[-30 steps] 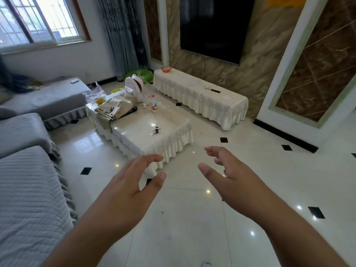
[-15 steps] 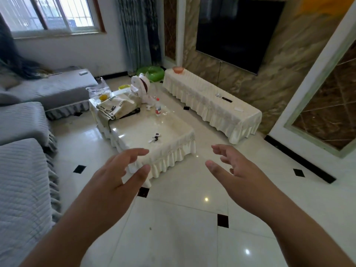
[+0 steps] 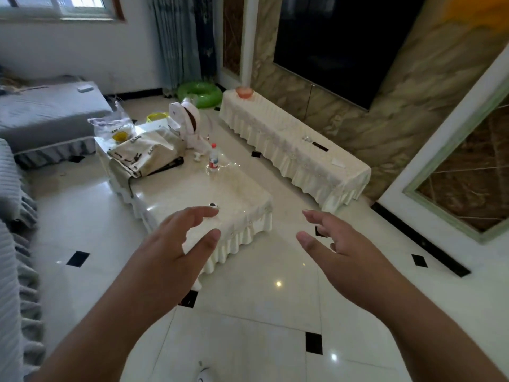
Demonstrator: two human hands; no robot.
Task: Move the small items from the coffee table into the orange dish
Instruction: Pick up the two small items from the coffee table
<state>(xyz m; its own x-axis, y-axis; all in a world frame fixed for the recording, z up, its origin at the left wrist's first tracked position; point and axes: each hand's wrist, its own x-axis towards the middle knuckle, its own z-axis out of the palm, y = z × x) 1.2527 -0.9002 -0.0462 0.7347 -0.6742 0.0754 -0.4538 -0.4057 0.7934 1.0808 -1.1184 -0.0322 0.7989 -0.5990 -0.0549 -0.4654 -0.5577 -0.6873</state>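
Head view: a person's left hand [image 3: 168, 252] and right hand [image 3: 338, 252] reach forward, fingers spread, both holding nothing, above a glossy tiled floor [image 3: 248, 312]. Ahead stands the coffee-table surface [image 3: 234, 188], draped in cream cloth, where a small dark-and-white item [image 3: 213, 205] lies just past the left fingertips. A small bottle [image 3: 213, 158] stands farther back beside a bag [image 3: 143, 153]. The orange dish [image 3: 244, 92] sits on the far end of the long TV-stand surface [image 3: 292, 142], well apart from the items.
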